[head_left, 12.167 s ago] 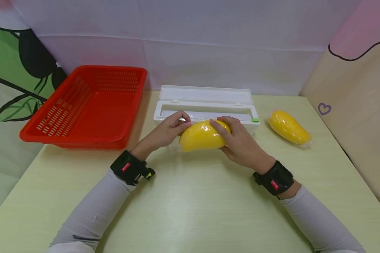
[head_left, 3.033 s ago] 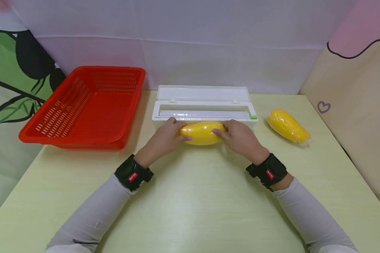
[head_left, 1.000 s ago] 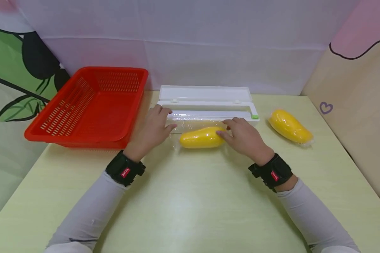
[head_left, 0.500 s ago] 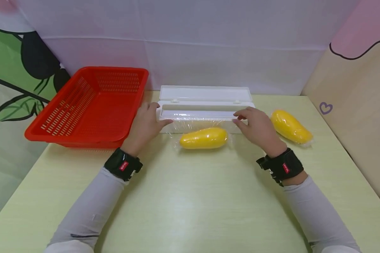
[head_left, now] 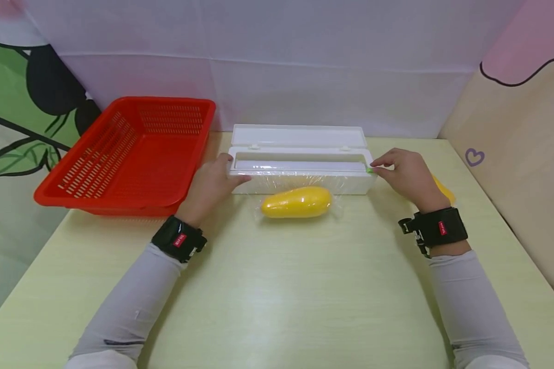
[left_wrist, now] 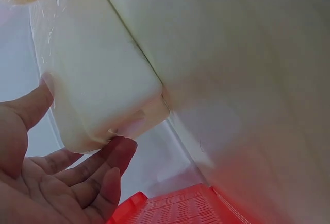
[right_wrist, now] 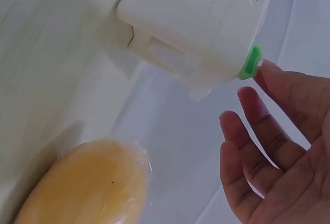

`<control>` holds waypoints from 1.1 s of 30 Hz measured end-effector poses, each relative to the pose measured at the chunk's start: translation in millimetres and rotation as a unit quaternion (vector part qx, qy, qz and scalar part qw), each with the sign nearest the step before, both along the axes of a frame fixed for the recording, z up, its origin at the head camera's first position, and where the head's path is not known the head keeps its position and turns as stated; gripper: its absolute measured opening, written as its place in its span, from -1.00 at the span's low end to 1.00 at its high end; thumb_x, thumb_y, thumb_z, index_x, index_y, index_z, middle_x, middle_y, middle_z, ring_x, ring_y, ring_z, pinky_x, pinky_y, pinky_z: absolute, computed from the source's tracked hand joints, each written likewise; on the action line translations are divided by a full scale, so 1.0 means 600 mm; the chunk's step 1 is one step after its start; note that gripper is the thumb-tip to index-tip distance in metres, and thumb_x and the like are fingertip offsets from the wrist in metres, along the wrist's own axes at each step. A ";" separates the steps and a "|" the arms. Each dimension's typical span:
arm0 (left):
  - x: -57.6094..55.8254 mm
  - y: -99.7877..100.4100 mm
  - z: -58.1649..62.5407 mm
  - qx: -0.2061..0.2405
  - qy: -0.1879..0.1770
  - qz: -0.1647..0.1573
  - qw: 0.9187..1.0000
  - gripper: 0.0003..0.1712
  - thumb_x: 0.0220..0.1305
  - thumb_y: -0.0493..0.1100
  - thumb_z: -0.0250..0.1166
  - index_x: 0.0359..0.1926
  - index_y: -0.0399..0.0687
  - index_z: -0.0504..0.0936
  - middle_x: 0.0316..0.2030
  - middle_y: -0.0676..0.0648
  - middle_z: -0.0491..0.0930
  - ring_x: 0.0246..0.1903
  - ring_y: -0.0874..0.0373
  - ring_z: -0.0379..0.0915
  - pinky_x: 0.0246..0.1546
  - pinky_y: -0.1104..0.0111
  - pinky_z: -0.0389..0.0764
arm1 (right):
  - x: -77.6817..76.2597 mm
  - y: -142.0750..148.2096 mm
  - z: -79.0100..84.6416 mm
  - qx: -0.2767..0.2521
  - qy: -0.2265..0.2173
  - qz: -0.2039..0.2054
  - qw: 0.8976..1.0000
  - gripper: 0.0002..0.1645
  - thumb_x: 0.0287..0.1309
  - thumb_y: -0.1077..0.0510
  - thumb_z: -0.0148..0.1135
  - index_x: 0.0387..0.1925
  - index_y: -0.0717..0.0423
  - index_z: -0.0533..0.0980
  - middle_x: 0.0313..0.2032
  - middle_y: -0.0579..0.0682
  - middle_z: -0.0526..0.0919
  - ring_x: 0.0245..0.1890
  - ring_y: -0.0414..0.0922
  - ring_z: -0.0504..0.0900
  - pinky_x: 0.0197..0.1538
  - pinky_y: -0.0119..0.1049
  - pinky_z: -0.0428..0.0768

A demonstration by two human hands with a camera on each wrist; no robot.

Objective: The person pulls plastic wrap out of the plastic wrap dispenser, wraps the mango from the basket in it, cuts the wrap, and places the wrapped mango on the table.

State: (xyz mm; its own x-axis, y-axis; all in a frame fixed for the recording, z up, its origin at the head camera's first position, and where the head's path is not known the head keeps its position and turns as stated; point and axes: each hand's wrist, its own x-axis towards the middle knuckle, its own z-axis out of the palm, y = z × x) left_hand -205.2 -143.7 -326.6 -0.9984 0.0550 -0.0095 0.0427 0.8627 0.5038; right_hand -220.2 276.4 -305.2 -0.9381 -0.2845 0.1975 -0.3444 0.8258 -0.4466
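Note:
A white cling film dispenser (head_left: 355, 185) stands at the back of the table, lid raised, a film roll inside. My left hand (head_left: 205, 187) grips its left end, thumb on the front and fingers at the end face, as the left wrist view shows the hand (left_wrist: 67, 183). My right hand (head_left: 406, 177) pinches the small green slide cutter (head_left: 370, 170) at the dispenser's right end; its other fingers are spread loosely in the right wrist view. A yellow mango-shaped fruit (head_left: 297, 202) lies before the dispenser, clear film (head_left: 277, 182) running from it to the dispenser's top edge.
A second film-wrapped yellow fruit (head_left: 444, 189) lies on the right, partly hidden behind my right hand. On the left stands a red slotted basket (head_left: 115, 209). A pale cloth wall (head_left: 286, 95) closes off the table's back.
My right hand has let go of the yellow fruit and moved right along the dispenser to the green cutter. My left hand has shifted left from the fruit onto the dispenser's end.

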 end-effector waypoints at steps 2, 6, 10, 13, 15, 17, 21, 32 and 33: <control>-0.001 0.000 -0.001 0.000 -0.003 0.002 1.000 -0.20 0.18 0.19 0.42 0.22 -0.21 0.36 -0.27 -0.18 0.54 -0.39 -0.03 0.41 -0.46 0.28 0.45 | -0.002 0.003 -0.003 -0.003 -0.003 0.002 1.000 -0.82 0.22 0.24 0.34 -0.16 0.19 0.73 -0.18 0.15 0.72 -0.09 0.15 0.61 -0.07 0.03 0.49; -0.001 0.000 0.000 0.005 -0.003 0.002 1.000 -0.22 0.18 0.17 0.43 0.20 -0.22 0.36 -0.32 -0.17 0.52 -0.43 -0.02 0.40 -0.49 0.29 0.44 | -0.004 0.006 -0.008 -0.015 -0.008 0.004 1.000 -0.83 0.20 0.24 0.36 -0.17 0.16 0.74 -0.15 0.16 0.74 -0.07 0.13 0.64 -0.02 0.05 0.51; -0.002 -0.001 -0.002 0.010 -0.002 0.001 1.000 -0.22 0.17 0.17 0.44 0.19 -0.23 0.36 -0.34 -0.18 0.52 -0.44 -0.03 0.40 -0.49 0.29 0.44 | -0.006 0.008 -0.012 -0.020 -0.011 0.010 1.000 -0.81 0.18 0.29 0.36 -0.15 0.15 0.74 -0.13 0.19 0.74 -0.06 0.13 0.65 0.00 0.06 0.54; -0.005 -0.002 -0.004 0.012 -0.004 0.005 1.000 -0.22 0.16 0.17 0.44 0.18 -0.23 0.37 -0.31 -0.19 0.54 -0.41 -0.03 0.41 -0.47 0.29 0.45 | -0.009 0.008 -0.015 -0.024 -0.005 0.018 1.000 -0.79 0.16 0.33 0.38 -0.15 0.15 0.74 -0.14 0.19 0.75 -0.05 0.13 0.66 0.00 0.05 0.56; -0.006 -0.002 -0.004 0.014 -0.008 0.007 1.000 -0.22 0.15 0.17 0.45 0.18 -0.23 0.38 -0.27 -0.19 0.56 -0.39 -0.03 0.42 -0.45 0.28 0.46 | -0.010 0.009 -0.017 -0.026 0.005 0.025 0.999 -0.79 0.14 0.34 0.39 -0.16 0.16 0.75 -0.16 0.18 0.75 -0.06 0.12 0.67 -0.01 0.04 0.56; -0.008 -0.002 -0.004 0.014 -0.011 0.009 1.000 -0.22 0.15 0.17 0.45 0.18 -0.22 0.39 -0.24 -0.19 0.57 -0.37 -0.03 0.42 -0.44 0.29 0.47 | -0.011 0.009 -0.019 -0.026 0.017 0.038 0.999 -0.80 0.13 0.35 0.39 -0.18 0.18 0.75 -0.17 0.18 0.75 -0.08 0.12 0.67 -0.03 0.03 0.57; -0.009 -0.001 -0.004 0.014 -0.018 0.009 1.000 -0.23 0.15 0.16 0.45 0.18 -0.22 0.39 -0.24 -0.19 0.57 -0.37 -0.03 0.42 -0.44 0.29 0.47 | -0.014 0.009 -0.025 -0.022 0.042 0.061 0.997 -0.83 0.11 0.38 0.39 -0.22 0.23 0.74 -0.20 0.18 0.75 -0.12 0.12 0.66 -0.09 0.02 0.58; -0.006 0.001 0.000 0.005 -0.028 0.014 1.000 -0.23 0.16 0.17 0.44 0.19 -0.21 0.39 -0.21 -0.18 0.57 -0.35 -0.03 0.42 -0.43 0.29 0.48 | -0.014 0.001 -0.034 -0.030 0.061 0.084 0.994 -0.84 0.11 0.47 0.34 -0.24 0.34 0.72 -0.24 0.21 0.72 -0.16 0.13 0.64 -0.12 0.01 0.61; -0.006 0.001 -0.001 0.004 -0.028 0.013 1.000 -0.23 0.16 0.17 0.44 0.19 -0.22 0.40 -0.23 -0.18 0.56 -0.35 -0.04 0.42 -0.43 0.29 0.48 | -0.014 0.000 -0.035 -0.031 0.062 0.084 0.994 -0.84 0.11 0.47 0.34 -0.24 0.34 0.72 -0.24 0.21 0.71 -0.16 0.12 0.63 -0.13 0.00 0.61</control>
